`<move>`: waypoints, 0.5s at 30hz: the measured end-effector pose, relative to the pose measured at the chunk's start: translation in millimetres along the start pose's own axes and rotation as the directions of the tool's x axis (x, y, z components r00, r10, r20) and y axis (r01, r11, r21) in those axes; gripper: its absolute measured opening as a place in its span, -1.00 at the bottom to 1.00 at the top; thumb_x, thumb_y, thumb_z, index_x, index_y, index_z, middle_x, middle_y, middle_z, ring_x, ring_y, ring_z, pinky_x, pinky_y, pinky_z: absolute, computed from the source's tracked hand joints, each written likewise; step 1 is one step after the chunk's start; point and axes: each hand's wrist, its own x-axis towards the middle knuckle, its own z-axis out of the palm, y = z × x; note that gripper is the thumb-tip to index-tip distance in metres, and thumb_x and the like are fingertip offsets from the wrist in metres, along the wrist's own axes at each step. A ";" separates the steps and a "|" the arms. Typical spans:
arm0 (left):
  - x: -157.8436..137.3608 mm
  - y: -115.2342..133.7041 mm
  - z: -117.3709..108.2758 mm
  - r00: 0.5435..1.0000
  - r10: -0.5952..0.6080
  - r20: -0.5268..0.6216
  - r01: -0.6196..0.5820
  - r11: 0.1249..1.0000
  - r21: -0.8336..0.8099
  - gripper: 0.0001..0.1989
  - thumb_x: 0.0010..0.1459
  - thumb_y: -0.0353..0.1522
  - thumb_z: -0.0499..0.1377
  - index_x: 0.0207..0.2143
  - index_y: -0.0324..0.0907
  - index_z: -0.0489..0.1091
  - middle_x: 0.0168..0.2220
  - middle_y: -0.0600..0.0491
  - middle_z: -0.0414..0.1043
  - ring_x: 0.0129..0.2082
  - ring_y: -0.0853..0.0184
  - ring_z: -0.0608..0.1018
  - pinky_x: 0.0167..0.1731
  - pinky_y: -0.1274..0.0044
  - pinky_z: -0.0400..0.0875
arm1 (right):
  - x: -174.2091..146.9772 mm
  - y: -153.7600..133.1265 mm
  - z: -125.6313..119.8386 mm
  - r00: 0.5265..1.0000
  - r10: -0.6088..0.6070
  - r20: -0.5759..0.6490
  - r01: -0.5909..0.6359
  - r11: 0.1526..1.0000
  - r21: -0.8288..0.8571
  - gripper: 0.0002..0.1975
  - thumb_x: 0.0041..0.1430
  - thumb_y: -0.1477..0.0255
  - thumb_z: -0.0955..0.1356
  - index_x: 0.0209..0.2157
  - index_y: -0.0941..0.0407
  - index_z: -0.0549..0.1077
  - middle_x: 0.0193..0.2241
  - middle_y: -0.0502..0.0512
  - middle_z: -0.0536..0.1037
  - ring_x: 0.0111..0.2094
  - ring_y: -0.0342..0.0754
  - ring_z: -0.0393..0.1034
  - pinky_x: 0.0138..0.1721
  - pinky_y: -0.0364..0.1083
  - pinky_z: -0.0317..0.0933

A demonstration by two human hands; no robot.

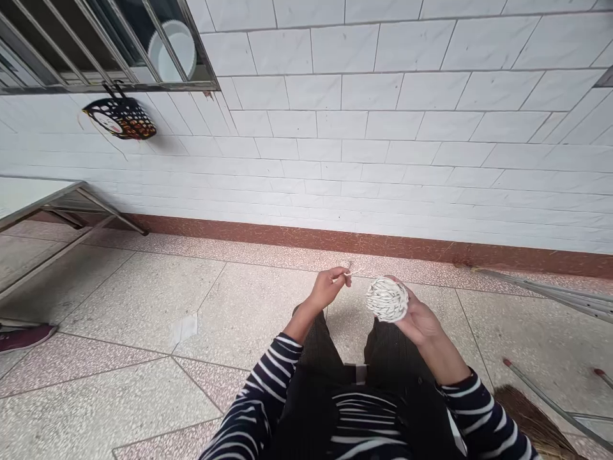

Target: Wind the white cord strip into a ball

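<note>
My right hand (421, 322) grips a small round woven piece (387, 299) of whitish cord with darker flecks, held up in front of my lap. Its fingers are mostly behind the piece. To the left, my left hand (329, 286) is closed in a pinch on a thin pale strand of cord (353, 273). The strand points toward the woven piece, but I cannot tell whether the two are joined. Both hands are above my knees, a short gap apart.
A metal-framed table (43, 191) stands at left, near a person's purple shoe (29, 337). A patterned basket (122, 119) hangs below the barred window. White paper (184, 329) lies on the floor. At right are a broom (524, 415) and metal poles (550, 291).
</note>
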 end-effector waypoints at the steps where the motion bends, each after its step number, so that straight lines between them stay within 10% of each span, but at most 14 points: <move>1: -2.7 -7.0 6.2 0.998 -0.050 0.038 0.048 0.997 0.052 -0.72 0.16 -0.43 0.01 -0.36 -0.20 0.53 -0.42 0.05 0.57 -0.37 0.34 0.55 -0.22 0.56 0.38 | -1.8 -5.5 4.6 0.999 -0.021 0.040 0.021 1.000 -0.013 -0.36 -0.32 0.50 0.54 -0.06 -0.04 0.53 -0.02 0.08 0.56 0.05 0.21 0.40 0.09 0.22 0.27; 4: -15.2 -34.1 19.7 0.964 -0.234 0.130 0.215 0.966 0.146 -0.70 0.08 -0.48 0.00 -0.33 -0.22 0.55 -0.50 0.08 0.55 -0.51 0.36 0.49 -0.37 0.58 0.34 | -11.3 -28.2 16.6 0.983 -0.117 0.142 0.123 0.992 -0.028 -0.27 -0.40 0.33 0.61 -0.04 -0.08 0.49 0.01 0.10 0.52 0.09 0.24 0.35 0.14 0.23 0.22; 8: -29.0 -58.1 22.7 0.937 -0.315 0.154 0.302 0.948 0.098 -0.68 0.12 -0.47 -0.02 -0.26 -0.27 0.53 -0.44 0.03 0.58 -0.46 0.35 0.52 -0.36 0.58 0.36 | -16.5 -56.8 21.4 0.956 -0.293 -0.027 0.290 0.954 -0.075 -0.34 -0.33 0.16 0.58 -0.07 -0.10 0.49 0.03 0.11 0.50 0.13 0.25 0.29 0.09 0.27 0.25; 15: -38.4 -39.0 40.8 0.917 -0.216 0.334 0.238 0.971 -0.026 -0.73 0.06 -0.47 0.17 -0.17 -0.21 0.53 -0.11 -0.02 0.58 -0.08 0.26 0.55 0.00 0.47 0.37 | 2.2 -37.9 35.0 0.940 -0.321 -0.120 0.267 0.905 -0.330 -0.37 -0.33 0.55 0.53 -0.11 -0.07 0.48 -0.09 0.04 0.50 -0.01 0.15 0.35 -0.04 0.10 0.32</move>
